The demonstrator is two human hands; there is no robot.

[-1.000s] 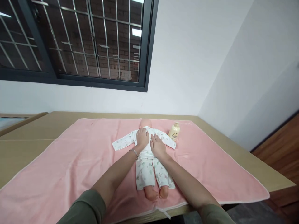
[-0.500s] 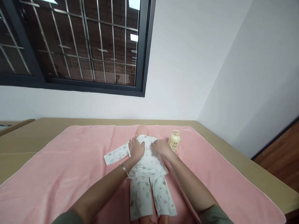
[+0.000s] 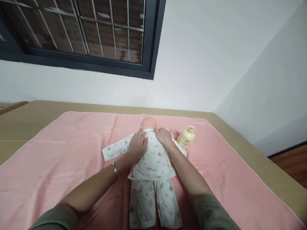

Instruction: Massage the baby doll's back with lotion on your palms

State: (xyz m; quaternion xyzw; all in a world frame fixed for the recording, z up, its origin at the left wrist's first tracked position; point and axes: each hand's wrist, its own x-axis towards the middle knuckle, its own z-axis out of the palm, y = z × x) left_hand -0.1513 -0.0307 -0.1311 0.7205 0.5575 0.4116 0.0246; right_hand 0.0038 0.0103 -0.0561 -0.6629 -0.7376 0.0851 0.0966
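A baby doll (image 3: pixel 148 123) lies on the pink blanket (image 3: pixel 79 137), its head toward the wall. It wears a white printed pajama top (image 3: pixel 153 163) and matching pants (image 3: pixel 143 204). My left hand (image 3: pixel 138 145) rests flat on the left side of the doll's upper body, fingers out. On the right shoulder lies my right hand (image 3: pixel 164 136), its fingers stretched out over the cloth. One sleeve (image 3: pixel 117 148) spreads out to the left; the other sleeve partly shows behind my right wrist. A pale yellow pump bottle (image 3: pixel 186 137) stands close by on the right, looking tilted.
The blanket covers a tan padded table (image 3: pixel 55 107), which meets a white wall (image 3: pixel 187 64). Above it is a dark-framed window (image 3: pixel 148 68) with metal bars. A brown wooden panel (image 3: pixel 292 161) shows at the right edge.
The camera has tipped downward, so window and table appear higher. My right hand has moved up to the doll's shoulder; my left hand stays on the other side of the top.
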